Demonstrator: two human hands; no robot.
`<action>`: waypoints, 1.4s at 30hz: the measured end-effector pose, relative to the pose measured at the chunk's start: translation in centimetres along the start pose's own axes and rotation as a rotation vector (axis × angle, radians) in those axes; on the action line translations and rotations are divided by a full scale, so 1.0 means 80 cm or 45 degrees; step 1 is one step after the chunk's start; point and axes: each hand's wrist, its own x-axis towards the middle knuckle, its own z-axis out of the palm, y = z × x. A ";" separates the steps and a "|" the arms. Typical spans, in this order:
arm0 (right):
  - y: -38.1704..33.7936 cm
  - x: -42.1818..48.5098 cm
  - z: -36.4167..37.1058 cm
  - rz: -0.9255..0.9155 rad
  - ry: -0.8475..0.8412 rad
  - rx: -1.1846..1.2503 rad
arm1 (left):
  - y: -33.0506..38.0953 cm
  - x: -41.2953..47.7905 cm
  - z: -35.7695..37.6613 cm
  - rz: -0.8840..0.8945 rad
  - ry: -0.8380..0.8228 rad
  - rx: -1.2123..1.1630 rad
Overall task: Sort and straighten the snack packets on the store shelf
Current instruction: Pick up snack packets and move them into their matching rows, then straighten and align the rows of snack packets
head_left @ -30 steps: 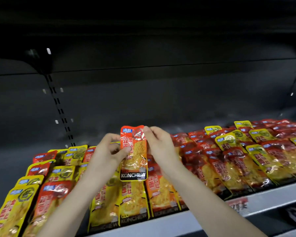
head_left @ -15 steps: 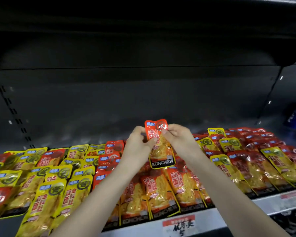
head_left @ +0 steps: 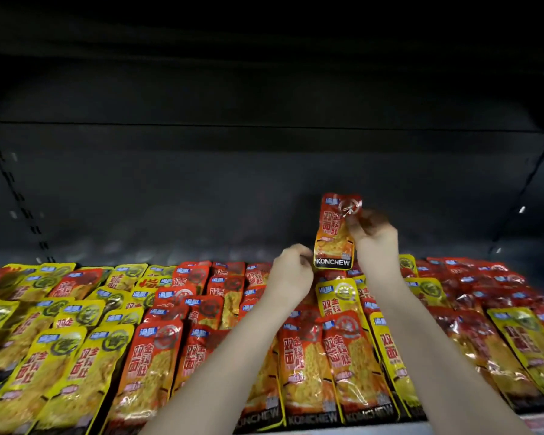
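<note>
The right hand (head_left: 376,246) had its fingertips (head_left: 358,221) smeared by motion blur where they pinched the red packet (head_left: 333,237) at its top right corner. The left hand (head_left: 291,273) hid its curled fingers; whether it touched that packet was unclear. Both forearms (head_left: 233,365) covered stock beneath them. The rows of packets (head_left: 76,365) were cut off at the left, right and near edges.

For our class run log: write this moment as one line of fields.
right hand: pinches red packet near top | left hand: curled beside its lower corner, grip unclear
</note>
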 end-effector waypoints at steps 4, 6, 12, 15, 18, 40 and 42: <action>0.026 0.004 0.003 0.026 -0.035 -0.011 | -0.009 0.000 0.015 0.029 0.000 0.146; 0.033 0.004 0.001 0.035 -0.024 -0.006 | -0.015 0.001 0.019 0.043 0.000 0.207; 0.044 0.009 -0.009 0.088 0.031 0.033 | -0.033 0.006 0.033 0.125 -0.018 0.416; 0.050 0.008 -0.007 0.105 -0.035 -0.064 | -0.039 0.006 0.036 0.116 -0.006 0.409; 0.053 0.008 -0.004 0.106 -0.072 -0.126 | -0.039 0.009 0.037 0.100 -0.001 0.371; 0.052 0.017 -0.026 0.299 0.087 -0.286 | -0.024 -0.014 0.025 0.276 0.020 0.442; 0.054 0.016 -0.026 0.359 0.043 -0.331 | -0.022 -0.015 0.024 0.287 -0.002 0.426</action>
